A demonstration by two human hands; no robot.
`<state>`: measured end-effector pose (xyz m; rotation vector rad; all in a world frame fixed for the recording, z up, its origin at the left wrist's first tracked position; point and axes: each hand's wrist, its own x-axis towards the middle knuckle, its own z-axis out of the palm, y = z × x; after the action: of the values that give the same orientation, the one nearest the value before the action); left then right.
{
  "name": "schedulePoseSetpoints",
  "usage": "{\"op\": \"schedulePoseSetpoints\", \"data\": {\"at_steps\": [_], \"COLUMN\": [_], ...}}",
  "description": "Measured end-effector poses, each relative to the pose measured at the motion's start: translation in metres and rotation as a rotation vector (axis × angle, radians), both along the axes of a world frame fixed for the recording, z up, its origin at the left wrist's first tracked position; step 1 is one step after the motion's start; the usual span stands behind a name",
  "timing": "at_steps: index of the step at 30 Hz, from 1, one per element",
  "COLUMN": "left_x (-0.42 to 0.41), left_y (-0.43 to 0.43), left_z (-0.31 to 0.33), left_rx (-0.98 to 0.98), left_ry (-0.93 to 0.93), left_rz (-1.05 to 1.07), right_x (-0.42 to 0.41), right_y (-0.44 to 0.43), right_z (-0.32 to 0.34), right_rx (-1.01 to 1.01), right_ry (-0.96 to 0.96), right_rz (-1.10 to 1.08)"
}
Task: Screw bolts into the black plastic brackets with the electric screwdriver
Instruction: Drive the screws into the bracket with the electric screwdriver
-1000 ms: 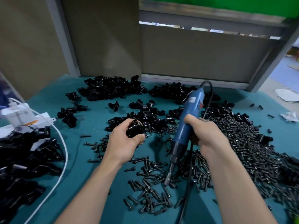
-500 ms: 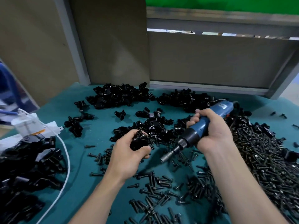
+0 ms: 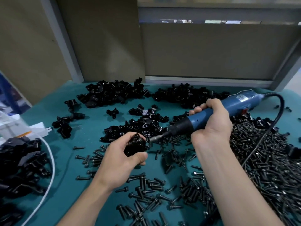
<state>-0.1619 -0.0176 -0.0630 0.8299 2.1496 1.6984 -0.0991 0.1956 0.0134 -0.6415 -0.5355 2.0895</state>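
Wide teal table [image 3: 94,123] fills the view, backed by brown partition panels [image 3: 211,51] in a grey frame. Over on the right, a huge heap of black bolts [image 3: 268,168] spreads across the cloth, and more loose bolts [image 3: 146,193] are scattered in the foreground between the two forearms. On the far left edge sits a dark pile of black plastic brackets [image 3: 19,160], with a white cable [image 3: 52,162] curving around its right side. Two more bracket piles lie along the back of the table, one to the left [image 3: 110,93] and one to the right [image 3: 187,95], and a smaller cluster [image 3: 143,126] lies mid-table just beyond the hands.

Now the tool: the blue electric screwdriver [image 3: 219,111] lies almost level, nose pointing left and slightly down, its black cord [image 3: 268,128] looping off the tail and down over the bolt heap. The right hand [image 3: 213,121] is wrapped firmly around the barrel, fingers curled over the top. The left hand [image 3: 118,160] is closed around a single black bracket [image 3: 135,144], thumb underneath, holding it up off the table at centre. The metal bit [image 3: 154,138] reaches right up to the bracket's right side, though the bolt at the tip is too small to make out
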Motion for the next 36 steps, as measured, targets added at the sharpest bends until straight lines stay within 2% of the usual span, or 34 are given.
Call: {"op": "schedulePoseSetpoints", "data": {"at_steps": [7, 24, 30, 36], "left_x": [0.001, -0.003, -0.002, -0.001], "left_y": [0.001, 0.001, -0.002, -0.001], "left_z": [-0.001, -0.001, -0.004, -0.006], "left_rx": [0.035, 0.119, 0.084, 0.123], "left_ry": [-0.04, -0.139, -0.04, -0.138], "left_rz": [0.013, 0.062, 0.097, 0.099], "right_x": [-0.004, -0.003, -0.005, -0.007], "right_y": [-0.013, -0.01, -0.012, -0.015], "right_z": [-0.002, -0.002, -0.004, -0.004], "right_rx": [0.091, 0.121, 0.117, 0.143], "right_ry": [-0.008, 0.052, 0.072, 0.072], "right_rz": [0.017, 0.024, 0.025, 0.043]}}
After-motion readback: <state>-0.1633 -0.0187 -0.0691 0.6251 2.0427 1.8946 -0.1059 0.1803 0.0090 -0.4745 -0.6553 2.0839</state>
